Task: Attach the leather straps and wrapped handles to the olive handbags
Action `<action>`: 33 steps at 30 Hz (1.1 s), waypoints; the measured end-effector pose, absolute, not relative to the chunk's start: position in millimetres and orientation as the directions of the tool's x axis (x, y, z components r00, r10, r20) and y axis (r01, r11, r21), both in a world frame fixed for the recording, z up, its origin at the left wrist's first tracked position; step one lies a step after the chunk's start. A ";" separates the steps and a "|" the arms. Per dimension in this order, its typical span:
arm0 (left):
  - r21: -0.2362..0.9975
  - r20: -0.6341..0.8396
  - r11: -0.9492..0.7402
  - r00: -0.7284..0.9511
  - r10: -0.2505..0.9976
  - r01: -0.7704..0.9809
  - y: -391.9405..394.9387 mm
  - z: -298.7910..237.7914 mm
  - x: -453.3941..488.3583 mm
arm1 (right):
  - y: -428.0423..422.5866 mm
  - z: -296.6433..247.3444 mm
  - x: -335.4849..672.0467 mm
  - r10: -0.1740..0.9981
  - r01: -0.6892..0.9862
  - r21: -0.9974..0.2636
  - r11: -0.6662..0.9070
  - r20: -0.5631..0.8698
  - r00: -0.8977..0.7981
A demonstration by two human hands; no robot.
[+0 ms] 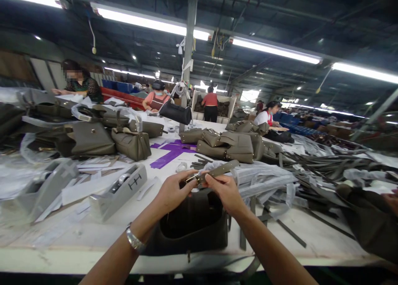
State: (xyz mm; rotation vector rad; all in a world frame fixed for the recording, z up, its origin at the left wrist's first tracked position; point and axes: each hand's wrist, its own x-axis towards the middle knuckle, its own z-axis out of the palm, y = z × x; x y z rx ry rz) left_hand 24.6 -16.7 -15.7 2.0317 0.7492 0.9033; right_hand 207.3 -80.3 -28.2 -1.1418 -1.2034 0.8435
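Note:
Directly before me an olive-grey handbag (195, 231) stands at the table's front edge with its top gaping. Above it, my left hand (175, 189) pinches a metal buckle (192, 178) between thumb and fingers. My right hand (224, 189) grips an olive strap (222, 169) whose free end points up and to the right. The strap runs to the buckle, and both hands are close together there. Whether the strap is threaded through the buckle is hard to make out. Fingers partly hide where the strap meets the bag.
Two grey tape dispensers (120, 189) stand on the left among paper strips. Finished-looking handbags (130, 140) and purple tape (174, 152) lie farther back. Plastic-wrapped straps (264, 179) and loose dark straps (329, 166) spread to the right. Several co-workers (209, 102) are beyond the table.

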 end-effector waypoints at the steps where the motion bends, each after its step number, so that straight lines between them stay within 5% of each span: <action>1: 0.826 0.339 -0.526 0.570 0.749 0.201 -17.4 -14.9 25.0 | -79.7 -30.4 207.6 0.947 0.040 -0.969 0.244 0.247 0.206; 6: 0.841 0.329 -0.503 0.550 0.768 0.200 -18.0 -15.9 27.4 | -76.8 -34.2 206.4 0.948 -0.008 -0.972 0.233 0.226 0.224; 13: 0.831 0.342 -0.516 0.541 0.769 0.208 -15.0 -23.9 29.2 | -81.0 -26.4 201.2 0.906 0.288 -0.903 0.320 0.380 0.185; 18: 0.777 0.366 -0.556 0.505 0.781 0.297 -16.0 -28.1 30.7 | -88.5 -24.3 197.3 0.779 0.699 -0.570 0.432 0.626 0.030; 23: 0.775 0.326 -0.526 0.492 0.807 0.350 -19.2 -29.9 32.2 | -91.3 -28.0 195.4 0.745 0.826 -0.372 0.424 0.661 -0.084; 28: 0.779 0.373 -0.572 0.544 0.752 0.257 -26.6 -20.8 27.2 | -85.8 -21.8 197.1 0.804 0.724 -0.551 0.414 0.594 -0.009; 33: 0.803 0.387 -0.588 0.667 0.637 0.095 -29.4 -12.8 10.9 | -84.9 -2.6 206.7 0.955 0.194 -0.937 0.290 0.298 0.012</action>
